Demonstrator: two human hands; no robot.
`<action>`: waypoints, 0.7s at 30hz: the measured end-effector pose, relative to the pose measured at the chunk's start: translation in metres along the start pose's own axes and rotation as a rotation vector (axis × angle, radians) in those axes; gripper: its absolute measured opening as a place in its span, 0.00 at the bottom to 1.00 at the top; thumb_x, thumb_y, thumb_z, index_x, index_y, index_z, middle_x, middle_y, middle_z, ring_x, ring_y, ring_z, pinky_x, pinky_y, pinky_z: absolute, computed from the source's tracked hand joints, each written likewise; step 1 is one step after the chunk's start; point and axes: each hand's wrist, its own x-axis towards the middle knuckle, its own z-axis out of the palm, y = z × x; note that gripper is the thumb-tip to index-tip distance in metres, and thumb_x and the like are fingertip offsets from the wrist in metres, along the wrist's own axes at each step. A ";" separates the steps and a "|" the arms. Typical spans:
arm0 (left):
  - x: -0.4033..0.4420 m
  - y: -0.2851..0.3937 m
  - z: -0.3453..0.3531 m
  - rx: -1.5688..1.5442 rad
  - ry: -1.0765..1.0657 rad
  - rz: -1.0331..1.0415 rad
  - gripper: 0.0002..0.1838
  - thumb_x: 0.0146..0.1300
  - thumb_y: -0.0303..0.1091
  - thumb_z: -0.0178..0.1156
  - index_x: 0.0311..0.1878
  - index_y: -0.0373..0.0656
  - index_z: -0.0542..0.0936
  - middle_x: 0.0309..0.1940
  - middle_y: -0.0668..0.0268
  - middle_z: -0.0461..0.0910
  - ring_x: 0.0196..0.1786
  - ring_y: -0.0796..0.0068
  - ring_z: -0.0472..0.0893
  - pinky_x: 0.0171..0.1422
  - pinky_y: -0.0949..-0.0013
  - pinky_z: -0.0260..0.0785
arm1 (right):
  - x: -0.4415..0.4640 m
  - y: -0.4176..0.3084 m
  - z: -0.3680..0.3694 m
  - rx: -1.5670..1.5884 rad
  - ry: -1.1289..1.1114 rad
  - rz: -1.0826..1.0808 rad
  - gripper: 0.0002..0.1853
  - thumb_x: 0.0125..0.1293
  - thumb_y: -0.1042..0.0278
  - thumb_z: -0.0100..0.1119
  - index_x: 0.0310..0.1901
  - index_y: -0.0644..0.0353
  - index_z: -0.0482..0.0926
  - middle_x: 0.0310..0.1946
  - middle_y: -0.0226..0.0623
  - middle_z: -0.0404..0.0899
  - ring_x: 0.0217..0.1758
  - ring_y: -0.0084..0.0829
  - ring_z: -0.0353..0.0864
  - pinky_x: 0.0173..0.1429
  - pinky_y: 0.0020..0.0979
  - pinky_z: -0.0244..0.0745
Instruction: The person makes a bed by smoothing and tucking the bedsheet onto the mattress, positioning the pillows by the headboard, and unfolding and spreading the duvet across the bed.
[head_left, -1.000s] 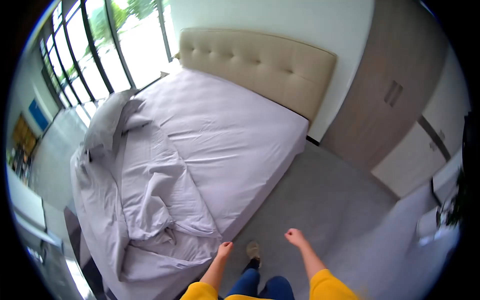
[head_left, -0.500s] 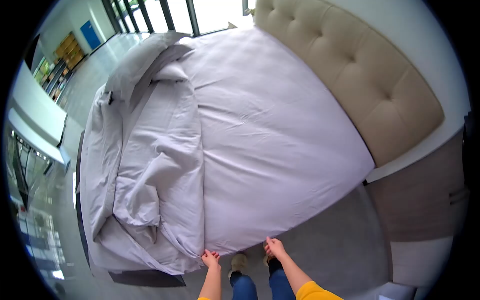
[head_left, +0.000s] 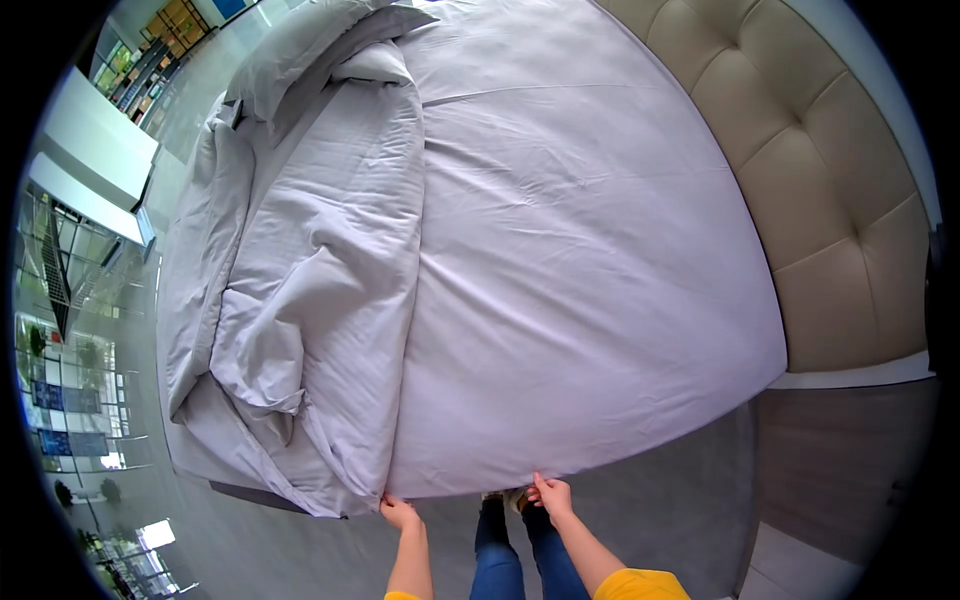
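Observation:
A pale lilac-grey bed sheet (head_left: 580,270) covers the mattress, with shallow creases across its middle. At its near edge my right hand (head_left: 550,495) is closed in a pinch on the sheet's border. Farther left my left hand (head_left: 402,512) also pinches the sheet edge, right beside the lower corner of the folded duvet (head_left: 350,220). Its fingertips are partly hidden by the fabric there. The duvet lies bunched over the foot half of the bed, and a matching pillow (head_left: 285,60) rests on it at the far end.
A beige tufted headboard (head_left: 800,190) borders the bed on the right, with a brown cabinet-like panel (head_left: 840,460) nearer me. My legs (head_left: 500,560) stand close to the mattress on grey floor (head_left: 660,500). Shelving (head_left: 180,28) is far off at upper left.
The view has tilted down and shifted, so the bed sits higher in it. My left hand is slightly farther left along the edge, and the near sheet edge looks straighter.

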 end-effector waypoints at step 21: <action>0.033 -0.019 -0.029 0.326 -0.740 -0.234 0.09 0.56 0.33 0.50 0.28 0.37 0.71 0.18 0.62 0.74 0.16 0.75 0.73 0.17 0.74 0.63 | 0.005 0.023 -0.032 -0.384 0.104 -0.101 0.16 0.56 0.57 0.50 0.26 0.65 0.74 0.19 0.36 0.76 0.22 0.26 0.77 0.27 0.26 0.71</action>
